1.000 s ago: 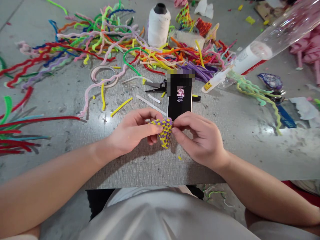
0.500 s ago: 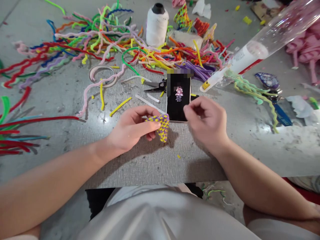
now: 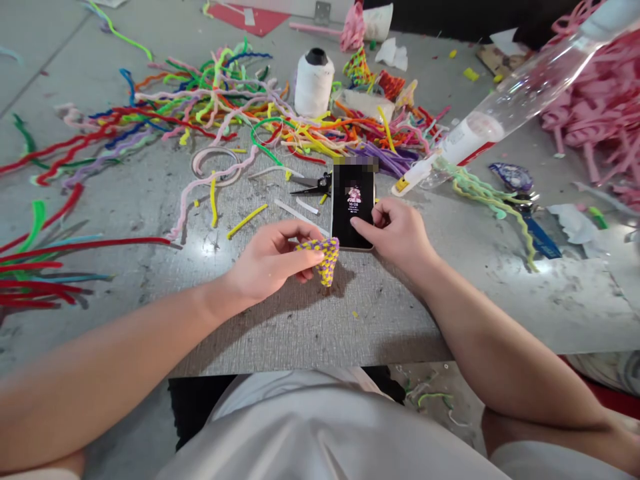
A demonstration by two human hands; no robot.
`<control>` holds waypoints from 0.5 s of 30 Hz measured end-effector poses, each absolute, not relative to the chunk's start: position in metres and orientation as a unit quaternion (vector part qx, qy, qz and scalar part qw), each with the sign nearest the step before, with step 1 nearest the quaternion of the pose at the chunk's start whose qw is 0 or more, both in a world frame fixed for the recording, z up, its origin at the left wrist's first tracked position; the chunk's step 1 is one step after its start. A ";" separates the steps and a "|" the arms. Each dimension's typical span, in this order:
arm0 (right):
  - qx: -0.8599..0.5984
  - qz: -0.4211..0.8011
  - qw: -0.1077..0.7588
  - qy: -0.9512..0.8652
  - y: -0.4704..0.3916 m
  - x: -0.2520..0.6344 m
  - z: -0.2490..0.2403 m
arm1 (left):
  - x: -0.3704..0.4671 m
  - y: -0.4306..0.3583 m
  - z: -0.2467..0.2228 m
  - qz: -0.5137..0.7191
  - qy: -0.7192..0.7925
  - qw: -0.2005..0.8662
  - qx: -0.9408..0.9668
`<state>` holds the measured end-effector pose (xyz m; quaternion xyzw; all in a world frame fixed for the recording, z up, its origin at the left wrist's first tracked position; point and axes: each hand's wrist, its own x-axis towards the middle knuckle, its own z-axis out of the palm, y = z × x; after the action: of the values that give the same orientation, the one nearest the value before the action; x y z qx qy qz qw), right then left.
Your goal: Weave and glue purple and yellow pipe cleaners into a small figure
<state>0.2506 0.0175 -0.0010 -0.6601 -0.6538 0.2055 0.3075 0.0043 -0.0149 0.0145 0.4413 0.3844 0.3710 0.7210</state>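
Note:
My left hand (image 3: 273, 260) pinches a small yellow-and-purple woven cone (image 3: 328, 261) between thumb and fingers, its tip pointing down above the table. To the right, my right hand (image 3: 403, 230) has its thumb stretched onto the lower screen of a phone (image 3: 345, 233), with the other fingers loosely curled by the phone's right edge. The phone lies flat and its lock screen is lit. Black-handled scissors (image 3: 313, 183) rest with open blades, their handles partly hidden by the phone. Yellow pipe-cleaner pieces (image 3: 247, 221) and white strips (image 3: 300, 217) lie nearby.
Colourful pipe cleaners (image 3: 215, 100) are heaped behind my hands, with a white thread cone (image 3: 314, 87) among them. A tape roll (image 3: 216, 167) lies left of the scissors. On the right are a clear plastic tube (image 3: 535, 77), blue-handled snips (image 3: 540, 230) and a pink pile (image 3: 590, 113).
My right hand has moved left, bringing its thumb onto the phone screen. The left hand keeps the cone in nearly the same place. The view has tilted up slightly, showing more of the table's back.

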 end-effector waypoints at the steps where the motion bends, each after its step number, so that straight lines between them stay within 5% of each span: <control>1: -0.658 0.204 0.306 -0.658 0.018 0.251 -0.001 | 0.004 -0.015 0.015 0.367 0.387 0.721 0.442; 15: -0.653 0.212 0.310 -0.657 0.016 0.249 0.000 | 0.004 -0.015 0.015 0.353 0.406 0.715 0.447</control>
<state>0.2488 0.0164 -0.0002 -0.6534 -0.6570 0.2124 0.3102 0.0037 -0.0150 0.0145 0.4473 0.4057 0.3526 0.7148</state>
